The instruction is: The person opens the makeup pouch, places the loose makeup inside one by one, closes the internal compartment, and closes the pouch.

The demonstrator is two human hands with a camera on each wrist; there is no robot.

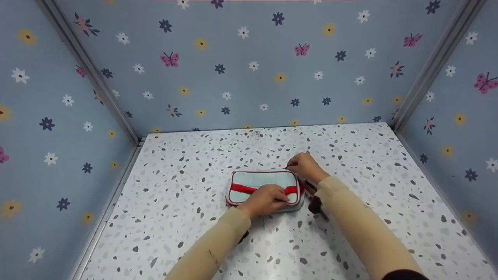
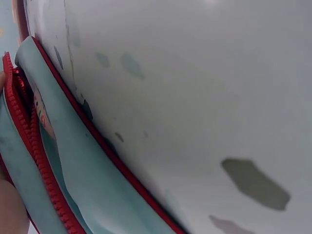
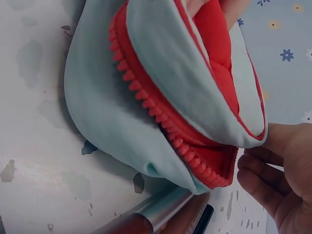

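A light blue zippered pouch with red piping and a red strap lies flat on the table. Its red zipper is part-way undone along the front, with the teeth apart. My left hand grips the pouch's top at the front, its fingers under the strap. At the far right corner, my right hand pinches the pouch's edge beside the zipper's end; the fingertips are partly hidden behind that corner. Beside this corner lie a silver-and-brown tube and a slim black-ended stick.
The white speckled table runs back to a blue flowered wall panel. Similar panels stand at left and right, with grey metal rails at the corners.
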